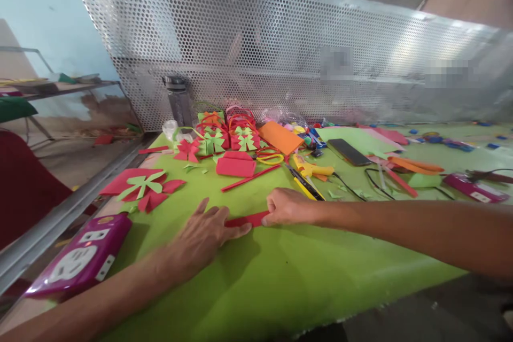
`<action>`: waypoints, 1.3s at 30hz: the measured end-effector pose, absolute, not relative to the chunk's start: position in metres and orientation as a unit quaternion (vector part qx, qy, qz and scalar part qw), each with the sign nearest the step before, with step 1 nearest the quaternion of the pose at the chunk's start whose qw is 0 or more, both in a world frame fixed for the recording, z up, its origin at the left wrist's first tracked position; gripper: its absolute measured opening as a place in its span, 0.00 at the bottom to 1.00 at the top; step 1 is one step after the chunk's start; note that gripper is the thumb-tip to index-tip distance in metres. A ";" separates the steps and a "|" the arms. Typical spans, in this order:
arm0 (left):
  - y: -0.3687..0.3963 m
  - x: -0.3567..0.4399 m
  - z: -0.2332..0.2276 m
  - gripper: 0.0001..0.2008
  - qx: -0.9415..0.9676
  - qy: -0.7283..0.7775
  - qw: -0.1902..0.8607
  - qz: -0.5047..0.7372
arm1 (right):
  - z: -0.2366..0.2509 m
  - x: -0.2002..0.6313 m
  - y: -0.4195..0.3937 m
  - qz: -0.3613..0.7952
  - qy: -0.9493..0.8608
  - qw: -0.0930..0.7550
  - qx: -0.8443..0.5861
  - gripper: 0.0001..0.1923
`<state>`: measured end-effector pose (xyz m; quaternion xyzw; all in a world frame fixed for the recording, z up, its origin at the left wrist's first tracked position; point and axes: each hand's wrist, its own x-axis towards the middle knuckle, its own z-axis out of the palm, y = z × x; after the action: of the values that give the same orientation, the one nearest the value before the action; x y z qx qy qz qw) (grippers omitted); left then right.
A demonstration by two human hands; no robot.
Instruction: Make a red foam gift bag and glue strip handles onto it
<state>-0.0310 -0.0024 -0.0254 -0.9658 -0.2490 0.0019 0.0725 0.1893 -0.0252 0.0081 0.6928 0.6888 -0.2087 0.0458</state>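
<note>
A red strip point(246, 219), seemingly paper or thin foam, lies on the green table covering between my hands. My left hand point(208, 227) presses on its left end with the thumb, the other fingers stretched out over the covering. At the right end, my right hand point(286, 207) is closed, pinching the strip between thumb and curled fingers. Just beyond sit a folded red piece point(235, 164), a thin red strip point(250, 178) and a yellow-black utility knife point(304, 181). A yellow glue gun point(310, 166) lies behind my right hand, near yellow-handled scissors point(270, 158).
A purple power strip point(86, 256) lies at the left table edge, near red and green cut-outs point(144, 186). Small decorated bags point(242, 136), a dark bottle point(179, 101) and a phone point(348, 152) stand or lie farther back. A perforated metal panel point(260, 37) borders the table's far side.
</note>
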 end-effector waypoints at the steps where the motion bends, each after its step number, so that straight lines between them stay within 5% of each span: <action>1: -0.002 -0.031 -0.025 0.31 -0.966 -0.251 0.068 0.004 | 0.008 0.192 -0.025 -0.214 0.687 0.045 0.693 0.14; 13: -0.005 -0.029 -0.020 0.28 -0.961 -0.277 0.021 0.004 | -0.003 0.234 -0.033 -0.201 0.681 -0.002 0.704 0.04; 24: -0.005 -0.016 -0.017 0.27 -0.962 -0.269 0.038 0.007 | 0.017 0.211 -0.033 -0.175 0.775 -0.108 0.597 0.10; 31: 0.000 0.000 -0.025 0.17 -0.964 -0.249 0.073 -0.057 | 0.006 0.188 -0.020 -0.222 0.794 -0.140 0.548 0.08; 39: 0.000 -0.033 -0.005 0.12 -0.860 -0.449 -0.210 -0.120 | -0.010 0.190 -0.021 -0.278 0.766 -0.128 0.565 0.06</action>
<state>-0.0333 0.0002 -0.0053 -0.8603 -0.4487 -0.1204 -0.2100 0.1905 -0.0215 -0.0099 0.5650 0.7663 -0.2777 -0.1283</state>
